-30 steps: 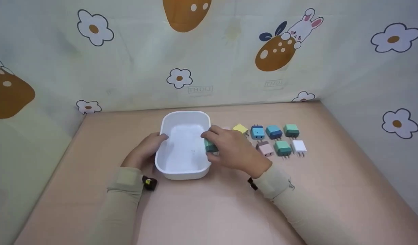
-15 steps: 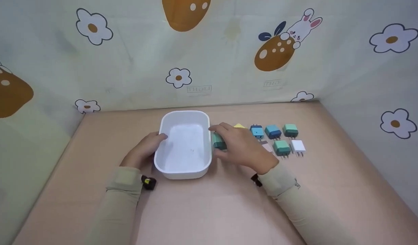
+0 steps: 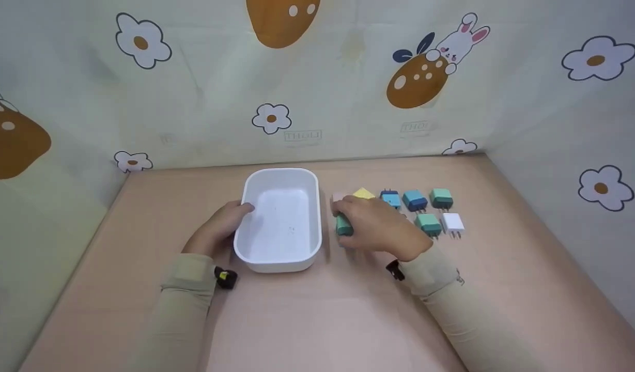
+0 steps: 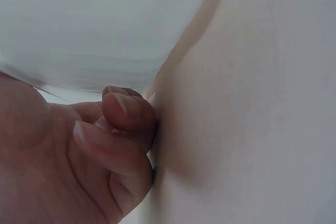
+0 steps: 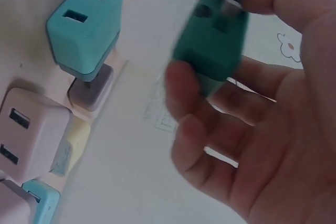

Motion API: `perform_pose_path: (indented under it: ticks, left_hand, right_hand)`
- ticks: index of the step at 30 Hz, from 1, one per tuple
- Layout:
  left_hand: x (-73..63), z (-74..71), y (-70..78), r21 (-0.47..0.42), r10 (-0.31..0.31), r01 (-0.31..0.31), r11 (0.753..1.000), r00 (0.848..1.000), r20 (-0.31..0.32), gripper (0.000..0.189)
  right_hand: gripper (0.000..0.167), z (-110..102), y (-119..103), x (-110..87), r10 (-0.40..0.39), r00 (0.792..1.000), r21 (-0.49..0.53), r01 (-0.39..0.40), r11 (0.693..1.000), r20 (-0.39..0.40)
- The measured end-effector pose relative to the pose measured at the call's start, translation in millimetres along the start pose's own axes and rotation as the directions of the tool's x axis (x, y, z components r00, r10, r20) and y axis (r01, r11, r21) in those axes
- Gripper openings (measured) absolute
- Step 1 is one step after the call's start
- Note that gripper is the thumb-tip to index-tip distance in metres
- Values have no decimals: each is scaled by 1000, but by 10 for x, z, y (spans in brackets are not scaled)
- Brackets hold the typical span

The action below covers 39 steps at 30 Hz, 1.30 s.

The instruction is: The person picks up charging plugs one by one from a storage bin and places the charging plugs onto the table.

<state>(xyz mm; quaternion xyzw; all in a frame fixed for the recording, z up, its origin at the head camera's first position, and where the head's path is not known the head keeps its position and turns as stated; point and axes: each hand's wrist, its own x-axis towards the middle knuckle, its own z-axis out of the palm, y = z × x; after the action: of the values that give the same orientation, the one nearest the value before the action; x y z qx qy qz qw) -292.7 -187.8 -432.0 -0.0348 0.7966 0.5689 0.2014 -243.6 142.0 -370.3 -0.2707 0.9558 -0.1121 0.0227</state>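
A white plastic tub (image 3: 278,222) stands on the table, its inside bare apart from a few small dark specks. My left hand (image 3: 219,227) grips its left side, thumb over the rim; the left wrist view shows curled fingers (image 4: 128,114) beside the tub's wall (image 4: 94,30). To the tub's right, my right hand (image 3: 374,222) pinches a green USB charger plug (image 3: 343,225) between thumb and fingers. Seen from the right wrist, this charger is dark green with a paler end, and its prongs face the camera. Part of it hides behind my fingers.
Several charger plugs stand in rows on the right, among them a yellow one (image 3: 365,193), two blue ones, a mint one (image 3: 429,224) and a white one (image 3: 453,222). A pink charger (image 5: 34,129) shows in the right wrist view. Patterned cloth walls (image 3: 203,103) enclose the table.
My right hand has carried the green charger from the tub's right rim rightward and slightly nearer me, beside the other chargers. My left hand stays on the tub.
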Motion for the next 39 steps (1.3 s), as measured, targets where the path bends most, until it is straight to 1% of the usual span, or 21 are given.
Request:
perform_pose_path:
  ticks: [5, 8, 11, 15, 19, 22, 26, 30, 34, 39]
  left_hand:
    - [-6, -1, 4, 12, -4, 4, 1000, 1000, 0, 63]
    - [-9, -1, 6, 24, -5, 5, 1000, 1000, -3, 63]
    - [-6, 0, 10, 21, -9, 9, 1000, 1000, -8, 63]
    - [1, 0, 6, 4, -14, 14, 1000, 1000, -12, 62]
    - [-14, -1, 2, -25, -17, 17, 1000, 1000, 0, 62]
    - [-20, -2, 8, -29, -14, 14, 999, 1000, 6, 62]
    - [4, -9, 6, 19, -8, 8, 1000, 1000, -2, 62]
    - [16, -18, -8, 48, -16, 16, 999, 1000, -10, 62]
    - [1, -18, -15, 28, -21, 21, 999, 1000, -3, 62]
    - [-16, -15, -3, 13, -16, 16, 1000, 1000, 5, 61]
  right_hand:
    - [54, -26, -32, -40, 56, 992, 16, -58, 998, 114]
    - [51, -26, -45, -55, 56, 982, 21, -60, 998, 178]
    - [46, -1, -56, -56, 43, 968, 39, -54, 998, 246]
    - [43, 49, -79, -49, 50, 952, 57, -70, 996, 302]
    - [40, 78, -106, -58, 53, 948, 77, -81, 994, 315]
    - [38, 81, -120, -71, 44, 949, 86, -75, 993, 313]
    - [34, 85, -137, -91, 51, 945, 74, -79, 994, 322]
    - [33, 116, -162, -102, 66, 930, 57, -93, 994, 363]
    - [33, 141, -181, -112, 86, 916, 55, -117, 992, 392]
    - [31, 142, -170, -111, 114, 909, 65, -152, 986, 401]
